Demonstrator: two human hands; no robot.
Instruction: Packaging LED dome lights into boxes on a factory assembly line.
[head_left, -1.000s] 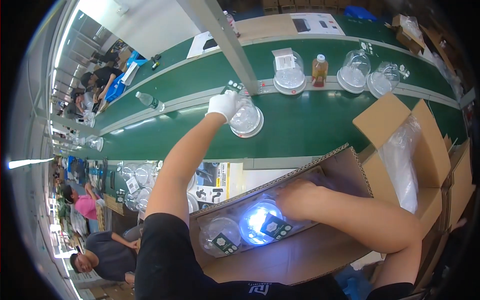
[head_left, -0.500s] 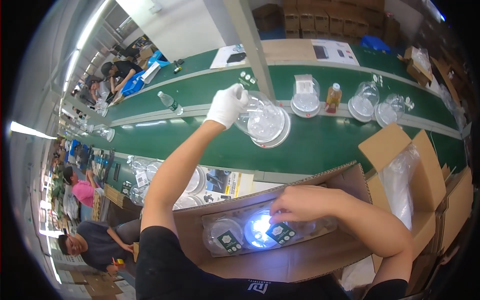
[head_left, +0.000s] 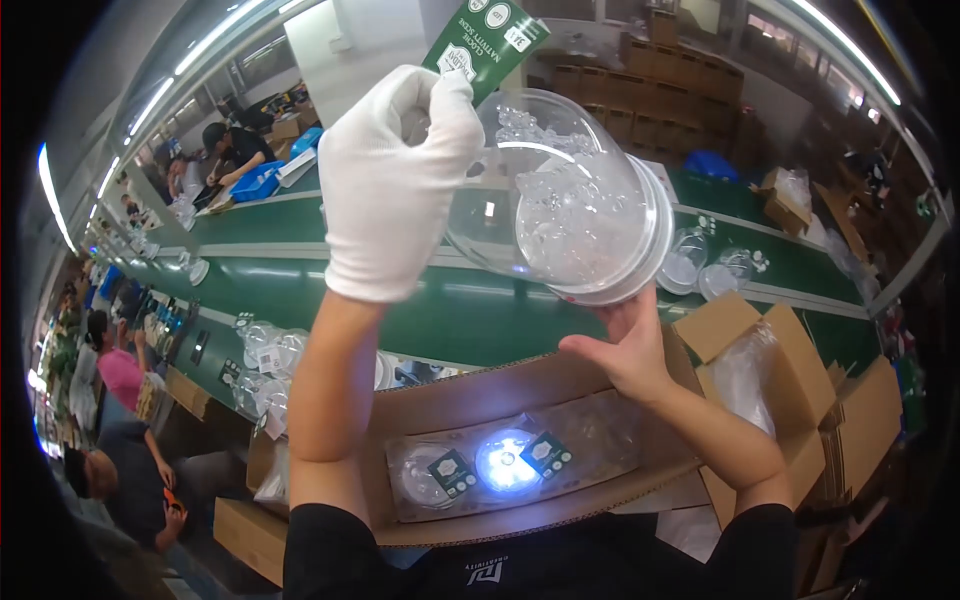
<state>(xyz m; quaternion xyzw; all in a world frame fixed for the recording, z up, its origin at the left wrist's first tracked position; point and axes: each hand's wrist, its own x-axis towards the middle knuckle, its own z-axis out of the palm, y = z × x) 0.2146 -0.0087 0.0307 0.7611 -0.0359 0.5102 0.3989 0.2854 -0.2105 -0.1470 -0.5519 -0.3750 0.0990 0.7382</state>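
At the frame's upper centre I see my gloved left hand gripping a clear plastic dome with a green card tag. My bare right hand supports its rim, fingers open, above the cardboard box holding 2 lamps.
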